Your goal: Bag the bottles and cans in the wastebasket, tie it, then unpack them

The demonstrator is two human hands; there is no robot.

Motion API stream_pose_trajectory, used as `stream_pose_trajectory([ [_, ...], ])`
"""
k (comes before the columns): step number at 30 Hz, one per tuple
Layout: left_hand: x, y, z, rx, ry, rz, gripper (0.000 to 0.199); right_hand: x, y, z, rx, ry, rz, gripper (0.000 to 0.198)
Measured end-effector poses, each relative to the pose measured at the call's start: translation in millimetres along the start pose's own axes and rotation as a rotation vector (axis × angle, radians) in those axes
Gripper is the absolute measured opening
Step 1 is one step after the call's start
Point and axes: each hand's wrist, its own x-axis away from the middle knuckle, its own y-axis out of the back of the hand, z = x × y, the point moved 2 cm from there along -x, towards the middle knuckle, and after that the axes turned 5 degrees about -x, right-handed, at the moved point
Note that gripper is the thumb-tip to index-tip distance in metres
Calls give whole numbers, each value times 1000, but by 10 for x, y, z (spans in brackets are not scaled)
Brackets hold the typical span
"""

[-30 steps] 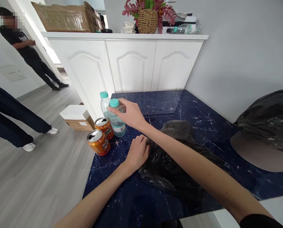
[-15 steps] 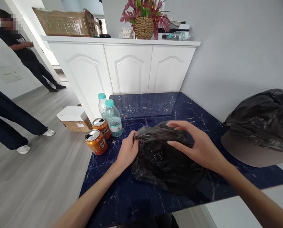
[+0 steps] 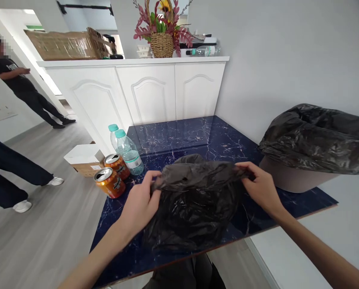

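A black plastic bag [image 3: 194, 208] lies bunched over the near part of the dark blue marbled table [image 3: 179, 136]. My left hand [image 3: 141, 198] pinches the left end of its gathered upper edge. At the right end of that edge, the fingers of my right hand [image 3: 259, 186] are closed on the plastic. Between the hands the rim is stretched sideways, and what is under or inside the bag is hidden. Left of my left hand stand two orange cans [image 3: 110, 185] with opened tops and two clear bottles [image 3: 130, 154] with teal caps.
On the right, a grey bin [image 3: 296, 178] lined with a black bag stands against the wall. Beyond the table is a white cabinet [image 3: 149, 96] bearing a flower basket [image 3: 162, 45] and a taped carton [image 3: 61, 46]. Two people stand at left, near a floor box [image 3: 84, 158].
My right hand has closed on the bag's right side after being spread above it. The bag's edge is now pulled wider between both hands. The view has shifted right.
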Motion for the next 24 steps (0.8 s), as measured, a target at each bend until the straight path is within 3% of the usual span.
stream_pose_trajectory([
  [3,272,-230,-153,-134,-138,157,28,100,164,-7,57,11,-68,19],
  [7,556,-481,-444,-126,-501,443,23,285,294,-195,132,95,200,18],
  [10,578,-454,-602,136,-718,572,48,380,394,-370,173,108,282,19],
  [11,520,-414,-614,253,-714,535,52,396,426,-419,180,106,285,20],
  [13,307,-346,-551,403,-601,345,40,406,477,-499,187,103,294,26],
  [16,-142,-393,-292,307,-404,72,31,362,521,-580,197,105,308,34],
  [18,-408,-556,-105,189,-420,132,37,296,545,-612,212,104,290,35],
  [20,-563,-772,42,63,-521,304,45,214,575,-631,227,103,290,37],
  [22,-610,-972,133,-56,-580,427,55,133,619,-648,244,111,322,39],
  [24,-600,-1116,168,-161,-579,438,66,68,686,-665,283,137,343,40],
])
